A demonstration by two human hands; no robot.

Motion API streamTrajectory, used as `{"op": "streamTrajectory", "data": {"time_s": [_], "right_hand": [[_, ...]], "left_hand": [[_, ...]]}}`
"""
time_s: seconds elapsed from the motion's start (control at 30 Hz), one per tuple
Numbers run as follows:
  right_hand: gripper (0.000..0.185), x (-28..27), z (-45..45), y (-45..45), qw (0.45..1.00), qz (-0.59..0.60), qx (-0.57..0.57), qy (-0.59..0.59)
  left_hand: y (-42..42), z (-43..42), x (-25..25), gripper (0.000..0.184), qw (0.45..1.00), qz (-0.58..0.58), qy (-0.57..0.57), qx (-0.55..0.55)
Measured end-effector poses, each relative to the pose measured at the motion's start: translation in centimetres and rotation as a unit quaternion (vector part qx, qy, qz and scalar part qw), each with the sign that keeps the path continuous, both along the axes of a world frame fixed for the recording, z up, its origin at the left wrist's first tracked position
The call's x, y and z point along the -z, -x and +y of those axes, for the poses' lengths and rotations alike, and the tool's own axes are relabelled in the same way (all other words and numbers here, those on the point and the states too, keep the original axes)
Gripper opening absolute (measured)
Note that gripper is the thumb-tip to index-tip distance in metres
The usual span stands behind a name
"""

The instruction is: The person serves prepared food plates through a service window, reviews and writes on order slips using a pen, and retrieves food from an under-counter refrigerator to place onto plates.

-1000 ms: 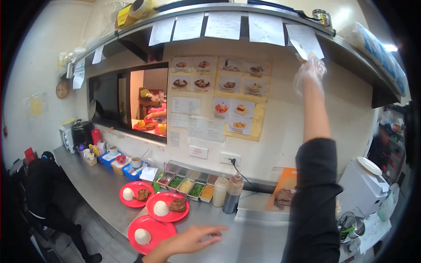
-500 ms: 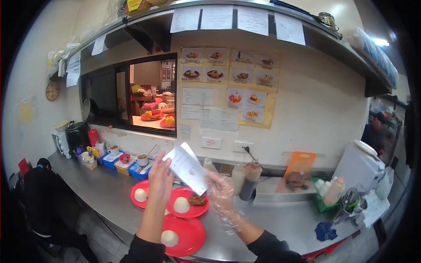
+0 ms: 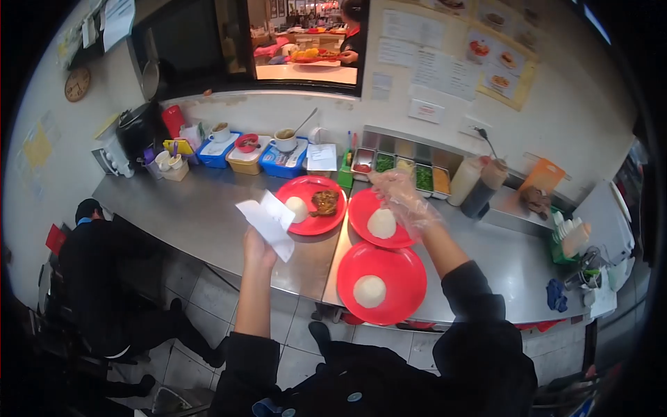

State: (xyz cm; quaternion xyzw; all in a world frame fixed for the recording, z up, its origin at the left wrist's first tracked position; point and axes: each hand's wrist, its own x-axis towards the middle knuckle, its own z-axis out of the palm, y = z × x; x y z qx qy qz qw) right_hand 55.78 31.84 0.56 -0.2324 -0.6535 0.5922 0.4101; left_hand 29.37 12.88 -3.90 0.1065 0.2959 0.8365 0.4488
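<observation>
My left hand holds a folded white paper slip upright, left of the plates. Over the right side of the middle red plate is my right hand in a clear plastic glove; whether its fingers hold anything is unclear. That plate bears a rice mound. A second rice mound and a browned piece of meat lie on the back left red plate. Nearest me, another red plate carries only rice.
Metal topping trays and squeeze bottles line the back. Blue tubs with cups stand at back left. A seated person is at the left; another person shows through the window. A green basket is at right.
The view has tilted down. The paper, taken from the shelf rail by my gloved right hand, is now in my left hand. My right hand has moved over the middle plate.
</observation>
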Motion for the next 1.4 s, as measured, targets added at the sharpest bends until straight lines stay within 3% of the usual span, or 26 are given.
{"op": "streamTrajectory", "data": {"time_s": [0.07, 0.1, 0.17, 0.27, 0.3, 0.33, 0.37, 0.4, 0.47, 0.57, 0.63, 0.7, 0.73, 0.77, 0.83, 0.87, 0.9, 0.93, 1.0, 1.07, 1.1, 1.13, 1.2, 1.27, 1.4], "right_hand": [[0.021, 2.2, 4.6, 2.2, 0.974, -0.169, 0.111, 0.098], [0.021, 3.7, 6.2, 3.3, 0.975, -0.169, 0.108, 0.100], [0.020, 6.7, 10.2, 5.5, 0.987, 0.001, 0.036, 0.155], [0.018, 12.2, 20.3, 10.6, 0.994, 0.004, -0.006, 0.106], [0.017, 17.2, 25.6, 12.9, 0.968, -0.118, 0.205, -0.084], [0.017, 16.2, 26.4, 14.3, 0.968, -0.114, 0.207, -0.080], [0.016, 14.1, 25.8, 15.7, 0.918, -0.225, 0.312, -0.102], [0.016, 12.3, 25.8, 16.8, 0.843, -0.331, 0.407, -0.122], [0.020, 12.3, 28.3, 18.2, 0.842, -0.375, 0.383, -0.061], [0.019, 14.1, 31.4, 19.1, 0.801, -0.449, 0.373, -0.134], [0.026, 13.6, 30.8, 19.5, 0.809, -0.412, 0.416, -0.054], [0.038, 14.9, 31.5, 19.5, 0.840, -0.294, 0.453, -0.048], [0.047, 13.8, 30.0, 19.0, 0.808, -0.327, 0.463, -0.160], [0.048, 11.3, 27.9, 19.3, 0.820, -0.241, 0.502, -0.131], [0.037, 6.4, 23.1, 18.3, 0.854, -0.188, 0.463, -0.146], [0.033, 2.7, 18.6, 17.8, 0.809, -0.203, 0.497, -0.239], [0.027, 4.1, 19.1, 17.8, 0.791, -0.106, 0.544, -0.259], [0.025, -1.7, 13.5, 16.9, 0.865, -0.076, 0.476, -0.139], [0.019, -2.7, 11.9, 14.9, 0.797, -0.033, 0.561, -0.220], [0.016, -4.7, 7.9, 13.4, 0.799, 0.109, 0.520, -0.282], [0.019, -9.0, 2.2, 13.6, 0.842, 0.162, 0.466, -0.220], [0.019, -10.8, -1.1, 13.7, 0.835, 0.164, 0.475, -0.225], [0.019, -12.9, -6.0, 13.7, 0.874, 0.278, 0.393, -0.073], [0.017, -13.5, -10.3, 14.2, 0.881, 0.284, 0.377, -0.041], [0.022, -12.4, -12.7, 15.9, 0.889, 0.285, 0.341, -0.105]], "left_hand": [[2.2, 0.0, 2.3, 0.027, 0.999, -0.002, 0.027, 0.023], [2.8, 0.1, 2.7, 0.028, 0.997, -0.011, 0.063, 0.032], [5.0, 0.8, 4.4, 0.029, 0.991, 0.008, 0.115, 0.074], [8.3, 3.4, 4.7, 0.028, 0.960, 0.092, 0.237, 0.117], [9.4, 4.2, 4.4, 0.028, 0.959, 0.099, 0.237, 0.116], [10.2, 4.8, 4.5, 0.031, 0.933, 0.201, 0.259, 0.144], [11.0, 5.3, 4.7, 0.035, 0.897, 0.298, 0.278, 0.172], [11.7, 6.0, 5.1, 0.035, 0.895, 0.299, 0.280, 0.175], [13.0, 7.0, 5.6, 0.041, 0.885, 0.349, 0.259, 0.167], [13.7, 7.9, 5.0, 0.038, 0.890, 0.318, 0.277, 0.173], [14.5, 8.9, 5.2, 0.037, 0.894, 0.303, 0.274, 0.183], [15.1, 10.3, 5.2, 0.036, 0.898, 0.295, 0.254, 0.205], [15.4, 11.3, 5.5, 0.035, 0.905, 0.289, 0.239, 0.201], [15.3, 12.6, 5.6, 0.034, 0.912, 0.283, 0.217, 0.203], [14.7, 15.2, 5.7, 0.036, 0.926, 0.264, 0.144, 0.229], [14.0, 16.6, 5.2, 0.037, 0.937, 0.236, 0.112, 0.233], [13.1, 17.9, 4.1, 0.037, 0.930, 0.246, 0.076, 0.262], [12.1, 18.6, 2.8, 0.037, 0.937, 0.219, 0.049, 0.269], [9.6, 20.3, -0.1, 0.037, 0.935, 0.195, 0.003, 0.295], [7.4, 20.5, -2.6, 0.036, 0.939, 0.157, -0.051, 0.303], [6.5, 20.6, -3.7, 0.036, 0.934, 0.162, -0.050, 0.316], [5.7, 20.1, -5.0, 0.036, 0.929, 0.165, -0.056, 0.326], [4.0, 18.4, -7.5, 0.036, 0.915, 0.141, -0.125, 0.358], [3.2, 18.1, -7.7, 0.036, 0.914, 0.156, -0.125, 0.353], [3.0, 17.2, -8.4, 0.034, 0.915, 0.220, -0.142, 0.306]]}}
